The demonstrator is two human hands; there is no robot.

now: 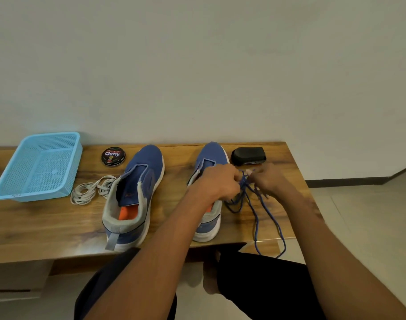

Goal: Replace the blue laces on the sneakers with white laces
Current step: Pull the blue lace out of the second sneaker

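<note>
Item 1, left hand (217,181): I had it closed, fingers pinched on the blue laces (248,199), above the right-side sneaker.

Item 2, right hand (270,180): closed likewise on the same bundle, its fingertips touching those of my left hand.

Item 3, blue laces: bunched between both hands, loose strands trailing down toward me across the wooden table (47,222), one loop hanging over its near edge below my right hand.

Item 4, right sneaker (209,218): blue, unlaced, directly under my left hand and wrist, toe pointing away from me.

Item 5, left sneaker (135,195): blue with grey collar and orange insole, unlaced, well to the left of my left hand.

Item 6, white laces (91,189): coiled loosely, just beyond that sneaker's left side.

Item 7, polish tin (113,156): marked "Cherry", far left of my hands, behind the white laces.

Item 8, light blue basket (5,188): farthest left.

Item 9, black object (248,155): just beyond my right hand; kind not discernible.
</note>
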